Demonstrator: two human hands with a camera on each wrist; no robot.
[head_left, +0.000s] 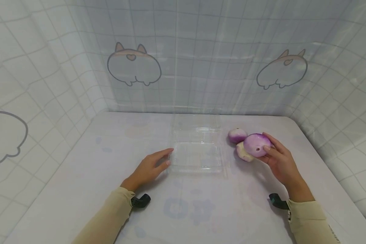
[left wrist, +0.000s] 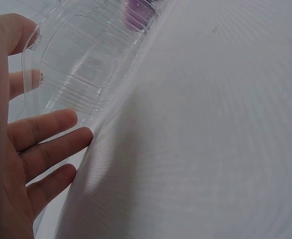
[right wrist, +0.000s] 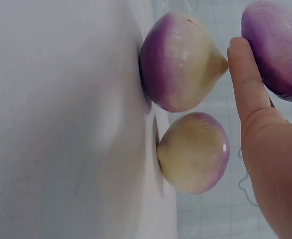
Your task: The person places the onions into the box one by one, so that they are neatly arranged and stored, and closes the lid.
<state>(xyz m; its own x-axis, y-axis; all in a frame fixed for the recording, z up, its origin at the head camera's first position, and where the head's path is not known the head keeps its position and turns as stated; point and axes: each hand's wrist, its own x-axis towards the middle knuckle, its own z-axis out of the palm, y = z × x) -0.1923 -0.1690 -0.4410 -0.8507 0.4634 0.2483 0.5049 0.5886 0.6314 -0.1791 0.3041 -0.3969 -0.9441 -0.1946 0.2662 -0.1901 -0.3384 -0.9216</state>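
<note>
A purple-and-white turnip is held up in my right hand, thumb on its near side and fingers around its right side. Two more turnips lie on the table close by: one purple and pale behind, one mostly cream-coloured partly hidden by the held one. A clear plastic container with its lid folded back lies in the middle. At the container's left edge, my left hand touches the rim with thumb and index finger spread apart; the other fingers extend loosely beside it.
The pale tabletop carries faint printed patterns. Tiled-print curtains with cartoon animal outlines close off the back and both sides. A dark wrist device sits on each sleeve's cuff.
</note>
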